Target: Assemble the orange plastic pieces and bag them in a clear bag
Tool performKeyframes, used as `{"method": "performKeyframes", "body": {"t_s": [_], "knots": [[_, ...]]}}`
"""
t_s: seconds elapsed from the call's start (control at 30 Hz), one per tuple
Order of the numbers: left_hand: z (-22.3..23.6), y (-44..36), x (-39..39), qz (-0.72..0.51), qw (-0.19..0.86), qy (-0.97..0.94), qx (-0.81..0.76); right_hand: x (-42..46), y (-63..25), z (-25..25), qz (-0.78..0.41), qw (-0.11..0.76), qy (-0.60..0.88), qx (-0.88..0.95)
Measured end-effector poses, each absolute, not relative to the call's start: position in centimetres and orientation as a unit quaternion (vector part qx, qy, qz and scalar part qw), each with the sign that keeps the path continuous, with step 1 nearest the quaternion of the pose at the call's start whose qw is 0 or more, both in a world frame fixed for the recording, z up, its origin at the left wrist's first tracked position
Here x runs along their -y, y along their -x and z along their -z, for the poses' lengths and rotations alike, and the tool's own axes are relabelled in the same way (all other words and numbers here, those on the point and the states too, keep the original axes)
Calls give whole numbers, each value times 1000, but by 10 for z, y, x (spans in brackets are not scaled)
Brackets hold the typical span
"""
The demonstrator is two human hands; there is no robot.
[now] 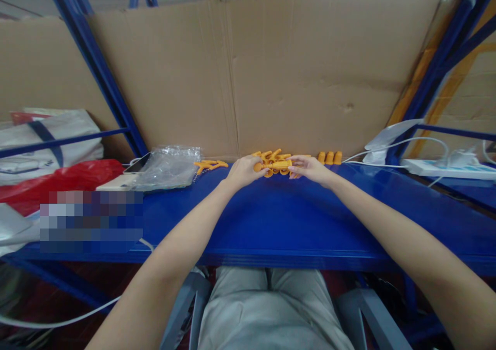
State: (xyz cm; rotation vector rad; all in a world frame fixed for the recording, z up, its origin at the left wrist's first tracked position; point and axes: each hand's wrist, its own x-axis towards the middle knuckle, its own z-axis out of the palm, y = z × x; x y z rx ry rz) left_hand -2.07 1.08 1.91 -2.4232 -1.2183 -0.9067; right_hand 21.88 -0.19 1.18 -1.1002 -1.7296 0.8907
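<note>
Over a pile of orange plastic parts point(276, 155), my left hand point(242, 172) and my right hand point(310, 169) face each other with bent fingers. An orange plastic cylindrical piece point(282, 164) spans the gap between them, gripped at its right end by my right fingers. My left thumb and fingers close around a rounded orange end; whether that belongs to the same piece I cannot tell. Several round orange parts show just below it. To the right, orange caps point(329, 157) stand in a short row. More thin orange parts point(210, 164) lie left of my left hand.
A blue shelf top point(294, 221) carries everything, with a cardboard panel point(310, 76) behind it. Clear plastic bags point(168, 166) and a red bag point(62, 179) lie at left. At right are a white power strip point(449, 169) and cables. Blue posts rise on both sides.
</note>
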Motion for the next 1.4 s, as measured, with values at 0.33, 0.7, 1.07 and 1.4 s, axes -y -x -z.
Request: {"method": "performKeyframes", "body": {"t_s": [0.33, 0.7, 1.07, 1.4], "knots": [[-21, 20, -10, 310, 127, 839, 428, 1, -220, -9, -358, 439, 438, 698], [-21, 21, -7, 316, 110, 831, 445, -3, -222, -7, -312, 473, 405, 717], [-20, 73, -33, 244, 124, 667, 693, -16, -220, -16, -20, 540, 432, 722], [1, 102, -51, 113, 9, 598, 794, -21, -151, -40, 220, 321, 490, 780]]}}
